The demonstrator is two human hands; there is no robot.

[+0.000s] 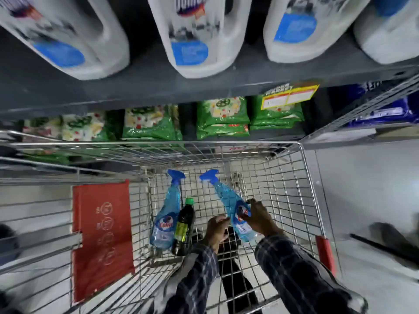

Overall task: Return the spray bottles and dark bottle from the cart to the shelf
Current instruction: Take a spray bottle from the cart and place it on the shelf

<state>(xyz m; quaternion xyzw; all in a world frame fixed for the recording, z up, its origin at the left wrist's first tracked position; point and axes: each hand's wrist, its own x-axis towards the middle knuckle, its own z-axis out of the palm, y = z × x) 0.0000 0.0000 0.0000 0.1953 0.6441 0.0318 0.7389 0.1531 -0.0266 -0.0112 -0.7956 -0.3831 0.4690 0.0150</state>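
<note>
Lying blue-capped spray bottle (pixel 231 205), tilted

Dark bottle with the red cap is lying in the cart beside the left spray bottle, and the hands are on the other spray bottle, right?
Not quite: the head view shows the dark bottle has a green cap, not red. The rest holds: it lies beside the left spray bottle, and the hands are on the other spray bottle.

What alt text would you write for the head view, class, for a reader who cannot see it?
Both hands reach into a wire cart: the right hand grips a blue spray bottle, the left hand open beside it. A second spray bottle and a dark bottle lie side by side; white jugs fill the shelf above.
</note>
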